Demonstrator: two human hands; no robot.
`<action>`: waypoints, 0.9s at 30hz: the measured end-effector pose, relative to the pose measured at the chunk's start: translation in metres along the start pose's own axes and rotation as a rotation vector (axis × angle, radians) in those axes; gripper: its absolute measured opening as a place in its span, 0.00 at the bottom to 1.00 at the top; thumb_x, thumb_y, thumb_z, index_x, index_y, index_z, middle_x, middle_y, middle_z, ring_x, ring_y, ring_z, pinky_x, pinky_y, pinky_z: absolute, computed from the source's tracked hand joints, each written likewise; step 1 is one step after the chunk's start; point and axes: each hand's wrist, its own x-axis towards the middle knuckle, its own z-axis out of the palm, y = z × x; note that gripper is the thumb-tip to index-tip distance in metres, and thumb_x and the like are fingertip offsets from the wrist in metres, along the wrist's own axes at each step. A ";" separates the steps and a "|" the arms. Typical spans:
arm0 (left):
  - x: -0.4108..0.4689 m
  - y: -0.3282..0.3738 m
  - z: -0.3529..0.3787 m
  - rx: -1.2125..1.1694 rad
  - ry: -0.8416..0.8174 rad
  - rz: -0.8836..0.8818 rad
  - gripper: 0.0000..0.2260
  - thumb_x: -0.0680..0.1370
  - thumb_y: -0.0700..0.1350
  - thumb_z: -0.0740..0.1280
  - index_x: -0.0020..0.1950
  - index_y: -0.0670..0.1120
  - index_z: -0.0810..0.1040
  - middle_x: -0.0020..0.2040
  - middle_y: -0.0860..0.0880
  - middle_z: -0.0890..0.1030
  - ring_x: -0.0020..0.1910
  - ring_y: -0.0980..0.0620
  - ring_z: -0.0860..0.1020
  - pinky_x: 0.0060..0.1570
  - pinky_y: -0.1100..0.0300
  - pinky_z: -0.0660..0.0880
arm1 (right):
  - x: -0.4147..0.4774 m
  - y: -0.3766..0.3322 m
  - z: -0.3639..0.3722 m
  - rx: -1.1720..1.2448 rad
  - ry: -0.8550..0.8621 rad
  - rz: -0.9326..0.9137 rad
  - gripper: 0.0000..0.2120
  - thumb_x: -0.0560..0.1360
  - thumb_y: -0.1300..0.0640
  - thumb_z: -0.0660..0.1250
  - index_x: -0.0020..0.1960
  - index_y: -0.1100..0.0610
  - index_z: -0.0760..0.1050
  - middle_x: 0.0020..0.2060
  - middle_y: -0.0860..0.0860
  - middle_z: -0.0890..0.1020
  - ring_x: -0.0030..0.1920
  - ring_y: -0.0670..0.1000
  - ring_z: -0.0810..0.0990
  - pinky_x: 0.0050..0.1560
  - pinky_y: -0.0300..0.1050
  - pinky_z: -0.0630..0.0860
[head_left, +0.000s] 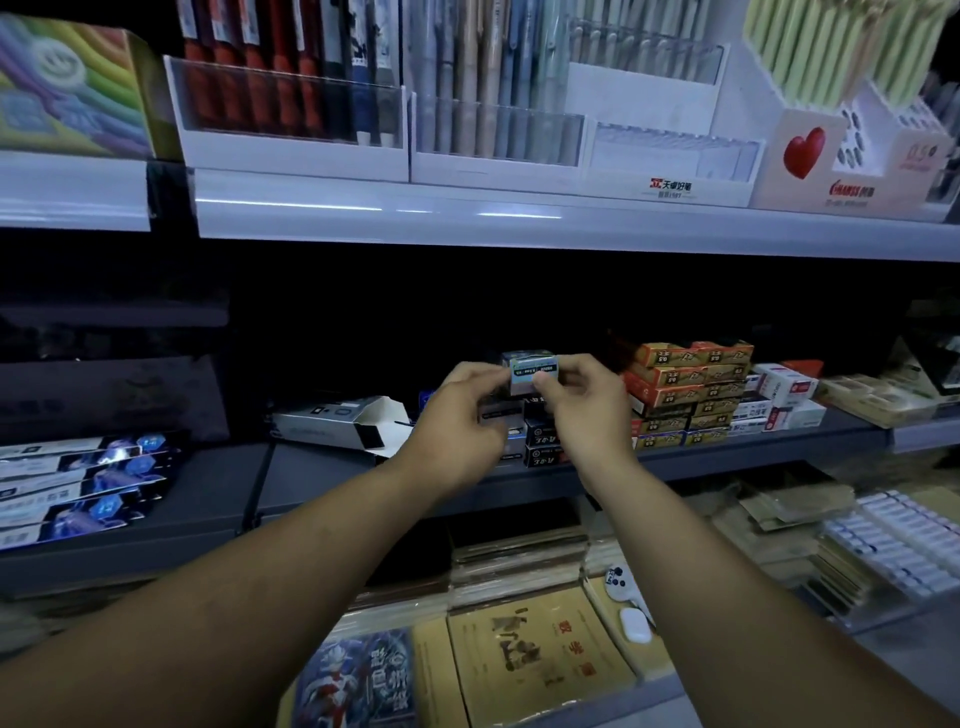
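A small light-blue box (530, 370) with a dark label strip is held up in front of the dark middle shelf (322, 467). My left hand (462, 415) grips its left end with curled fingers. My right hand (582, 402) pinches its right end, thumb on the front face. Directly below the box stands a stack of black boxes (540, 441), partly hidden by both hands.
Orange and red boxes (685, 395) are stacked to the right, white boxes (784, 400) beyond them. An open white carton (337, 422) lies to the left. Pen displays (467, 104) fill the upper shelf. Notebooks (535, 660) and a white eraser (635, 623) lie on the lower shelf.
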 end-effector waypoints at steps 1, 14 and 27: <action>-0.002 -0.002 -0.004 0.058 -0.007 -0.004 0.25 0.77 0.28 0.63 0.73 0.43 0.73 0.64 0.55 0.71 0.68 0.56 0.71 0.59 0.83 0.62 | 0.001 0.003 0.003 -0.027 -0.011 0.010 0.04 0.78 0.56 0.73 0.52 0.50 0.81 0.50 0.50 0.85 0.52 0.50 0.84 0.55 0.51 0.81; 0.005 -0.020 -0.018 0.238 0.023 -0.051 0.29 0.72 0.33 0.61 0.71 0.51 0.76 0.69 0.53 0.77 0.69 0.48 0.74 0.74 0.40 0.65 | 0.003 0.013 0.015 -0.170 -0.041 -0.039 0.06 0.77 0.52 0.74 0.51 0.54 0.82 0.47 0.47 0.84 0.49 0.47 0.82 0.49 0.45 0.78; -0.011 -0.021 -0.056 0.563 0.000 0.059 0.24 0.77 0.46 0.70 0.73 0.50 0.73 0.69 0.51 0.76 0.67 0.48 0.72 0.67 0.54 0.71 | -0.016 -0.015 0.008 -0.601 -0.046 -0.239 0.24 0.78 0.51 0.72 0.72 0.55 0.73 0.67 0.52 0.77 0.66 0.56 0.71 0.62 0.51 0.73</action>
